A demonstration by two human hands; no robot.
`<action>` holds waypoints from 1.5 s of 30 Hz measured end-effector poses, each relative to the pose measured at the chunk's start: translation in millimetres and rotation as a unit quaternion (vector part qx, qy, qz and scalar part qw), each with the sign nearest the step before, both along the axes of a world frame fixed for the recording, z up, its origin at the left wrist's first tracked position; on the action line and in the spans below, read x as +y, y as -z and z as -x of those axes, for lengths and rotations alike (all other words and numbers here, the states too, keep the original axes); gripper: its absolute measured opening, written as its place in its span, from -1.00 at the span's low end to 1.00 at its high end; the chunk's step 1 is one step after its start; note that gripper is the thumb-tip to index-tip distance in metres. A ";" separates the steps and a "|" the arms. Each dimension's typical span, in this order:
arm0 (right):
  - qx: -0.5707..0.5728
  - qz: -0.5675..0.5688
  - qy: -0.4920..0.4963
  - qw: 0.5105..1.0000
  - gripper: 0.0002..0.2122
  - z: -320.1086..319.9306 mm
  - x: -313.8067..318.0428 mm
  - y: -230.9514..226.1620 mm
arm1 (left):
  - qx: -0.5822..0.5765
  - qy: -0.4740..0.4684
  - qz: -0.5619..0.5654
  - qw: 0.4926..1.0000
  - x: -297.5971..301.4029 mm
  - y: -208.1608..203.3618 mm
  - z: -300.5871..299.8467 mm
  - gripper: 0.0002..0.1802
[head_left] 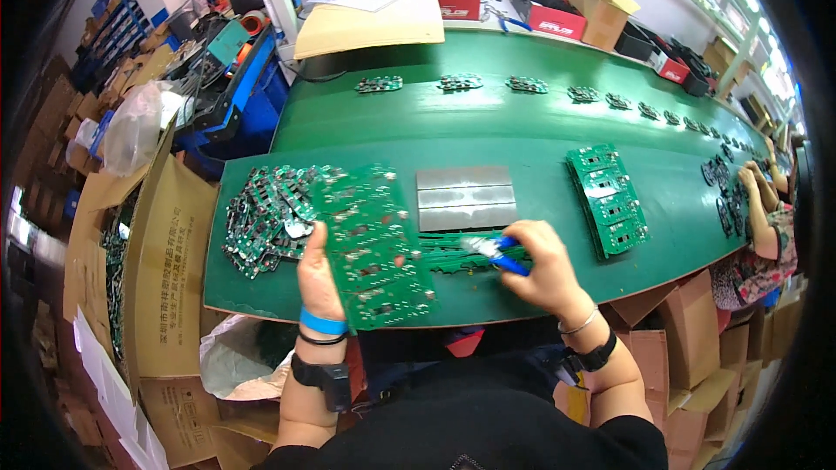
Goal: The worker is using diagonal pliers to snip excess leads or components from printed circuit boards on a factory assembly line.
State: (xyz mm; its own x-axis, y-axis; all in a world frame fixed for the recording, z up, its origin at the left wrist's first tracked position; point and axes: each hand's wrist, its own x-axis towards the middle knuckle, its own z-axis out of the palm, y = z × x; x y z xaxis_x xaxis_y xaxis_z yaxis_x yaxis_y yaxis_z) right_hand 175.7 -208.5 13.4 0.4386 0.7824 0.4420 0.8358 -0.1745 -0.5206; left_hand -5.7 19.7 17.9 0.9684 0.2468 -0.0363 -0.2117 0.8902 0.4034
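My left hand (pixel 319 277) grips a large green circuit board panel (pixel 376 248) by its left edge, tilted up above the bench. Closed round a pair of blue-handled cutters (pixel 507 256) is my right hand (pixel 547 268); their pale, blurred jaws point left, apart from the panel. Beneath the cutters lie thin green board strips (pixel 442 259). Just behind those sits a grey metal block with grooves (pixel 466 198). A heap of small circuit boards (pixel 261 219) spreads left of the panel, partly covered by it. To the right stands a stack of green panels (pixel 610 202).
Small boards (pixel 460 82) ride in a row along the green belt (pixel 392 126) behind the bench. Red and black boxes (pixel 547 13) line the far side. A tall carton (pixel 165 270) stands at the left. Another person's arm (pixel 763 218) reaches over black parts at the far right.
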 end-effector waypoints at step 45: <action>-0.222 0.047 0.079 0.971 -0.45 14.3 24.7 -54.5 | 0.093 -0.008 -0.234 0.968 -55.5 -9.3 -21.9 -0.50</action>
State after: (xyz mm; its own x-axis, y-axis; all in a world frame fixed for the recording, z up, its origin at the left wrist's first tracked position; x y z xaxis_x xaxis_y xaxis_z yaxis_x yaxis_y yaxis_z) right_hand 161.4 -183.8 67.9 0.3385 0.7678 0.5440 0.9333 -0.3475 -0.0903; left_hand 16.2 -35.8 27.2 0.9519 0.2928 -0.0909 -0.1080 0.5977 0.7944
